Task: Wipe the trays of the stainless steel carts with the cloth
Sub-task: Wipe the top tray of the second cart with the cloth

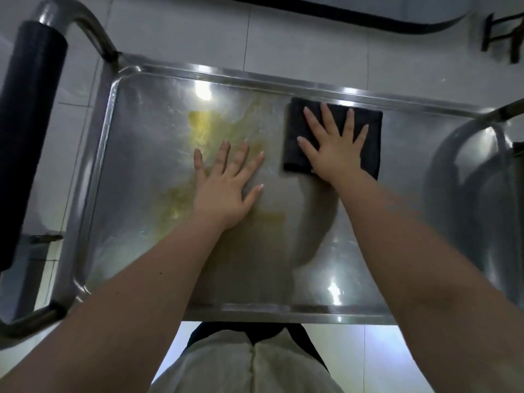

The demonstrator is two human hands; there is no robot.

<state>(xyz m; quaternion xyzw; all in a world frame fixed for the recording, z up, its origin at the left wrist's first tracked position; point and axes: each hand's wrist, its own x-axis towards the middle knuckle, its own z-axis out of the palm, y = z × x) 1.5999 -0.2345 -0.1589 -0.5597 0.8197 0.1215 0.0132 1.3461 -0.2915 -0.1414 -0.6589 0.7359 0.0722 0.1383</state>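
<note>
where the steel tube rises past the tray's left end, a black grip sleeves the cart handle. tray lies crosswise under the camera, long edges far and near, rim raised all round. yellowish smear spreads over the left half, from near the far edge down toward the middle; fainter patch closer to the near edge. left hand flat on bare metal about mid-tray, fingers straight and spread, fingertips over the smear's margin, holding nothing. just right of it, not touching, the dark folded cloth lies flat by the far edge, right of centre. right hand presses on the cloth, palm down, fingers splayed, not curled round it. right end of tray bare and glossy; frame tube leaves the far right corner. pale floor tiles beyond the far edge.
</note>
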